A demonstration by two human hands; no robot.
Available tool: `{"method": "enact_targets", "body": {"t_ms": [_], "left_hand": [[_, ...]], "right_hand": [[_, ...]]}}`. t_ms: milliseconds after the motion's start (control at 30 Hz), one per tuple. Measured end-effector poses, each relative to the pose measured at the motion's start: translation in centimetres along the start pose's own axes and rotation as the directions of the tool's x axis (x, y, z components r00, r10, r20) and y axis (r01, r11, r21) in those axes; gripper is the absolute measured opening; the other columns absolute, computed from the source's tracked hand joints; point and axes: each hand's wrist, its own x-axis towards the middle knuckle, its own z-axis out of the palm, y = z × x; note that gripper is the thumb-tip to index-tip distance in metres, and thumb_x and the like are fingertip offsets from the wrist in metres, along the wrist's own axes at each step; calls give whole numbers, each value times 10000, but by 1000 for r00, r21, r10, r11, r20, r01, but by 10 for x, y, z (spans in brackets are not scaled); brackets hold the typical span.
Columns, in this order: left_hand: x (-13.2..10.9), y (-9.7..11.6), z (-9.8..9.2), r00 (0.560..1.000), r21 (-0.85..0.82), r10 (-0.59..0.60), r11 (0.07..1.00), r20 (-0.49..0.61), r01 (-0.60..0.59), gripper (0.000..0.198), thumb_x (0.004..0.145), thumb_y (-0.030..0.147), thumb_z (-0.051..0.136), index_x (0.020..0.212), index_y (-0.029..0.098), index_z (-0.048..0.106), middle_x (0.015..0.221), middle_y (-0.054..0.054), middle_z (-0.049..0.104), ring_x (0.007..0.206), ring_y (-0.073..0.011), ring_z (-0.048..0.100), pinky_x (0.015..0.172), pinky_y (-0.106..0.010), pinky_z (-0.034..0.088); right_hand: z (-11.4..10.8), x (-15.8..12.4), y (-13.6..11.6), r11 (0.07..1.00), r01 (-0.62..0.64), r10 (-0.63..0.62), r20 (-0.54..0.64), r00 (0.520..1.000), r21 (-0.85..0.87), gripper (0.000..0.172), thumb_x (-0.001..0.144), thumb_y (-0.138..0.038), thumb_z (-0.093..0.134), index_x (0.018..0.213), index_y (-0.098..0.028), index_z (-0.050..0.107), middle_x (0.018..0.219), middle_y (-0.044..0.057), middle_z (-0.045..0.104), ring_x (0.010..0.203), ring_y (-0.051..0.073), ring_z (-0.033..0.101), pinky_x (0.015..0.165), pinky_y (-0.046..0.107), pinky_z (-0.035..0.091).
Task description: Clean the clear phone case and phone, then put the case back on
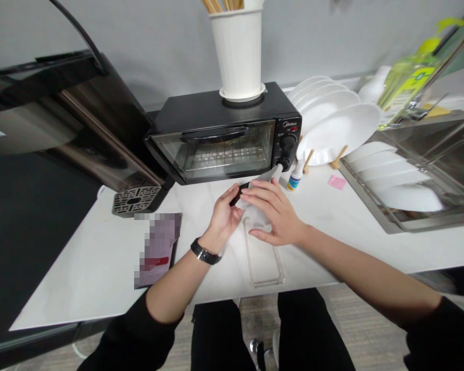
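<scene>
Above the counter, my left hand (225, 215) grips a black phone (238, 195), its thumb along the near edge. A white tissue (260, 216) covers most of the phone. My right hand (272, 211) presses the tissue against it, with fingers bent over the top. Below my hands a clear phone case (265, 265) lies flat on the counter, its upper end partly hidden. A small white bottle (295, 178) with a blue and yellow label stands just beyond my right hand.
A black toaster oven (220, 149) stands behind, with a white cup (237, 51) of sticks on top. White plates (338, 129) sit in a rack near the sink (452, 170). A tablet-like device (160, 252) lies left, by a drink machine (100, 118). A pink note (337, 182) lies right.
</scene>
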Motion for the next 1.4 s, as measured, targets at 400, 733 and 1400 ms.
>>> {"method": "enact_targets", "body": {"t_ms": [400,733,1400], "left_hand": [[0,-2,0,1000,10,15,1000,-1,-15,145,901,81,690,1036,133,706,859,-3,760,542,-69,668,474,-157,545],[-3,-4,3,987,55,-54,997,150,47,150,855,70,727,994,125,724,899,-50,788,686,-142,745,484,-189,565],[-2,-7,0,984,121,83,987,156,-102,230,824,128,800,1034,138,706,866,-26,754,639,-131,713,544,-209,596]], "right_hand": [[5,0,-2,996,-94,94,-46,994,3,739,1000,-688,460,1594,-266,337,1449,140,574,1483,387,433,1240,662,308],[-7,1,1,988,-142,153,-229,961,63,487,1073,-576,348,1379,-290,596,1145,92,669,1057,302,650,979,534,534],[-8,5,-2,972,-224,234,-236,943,69,223,1048,-308,508,1014,-246,720,986,54,725,938,237,661,903,468,521]]}}
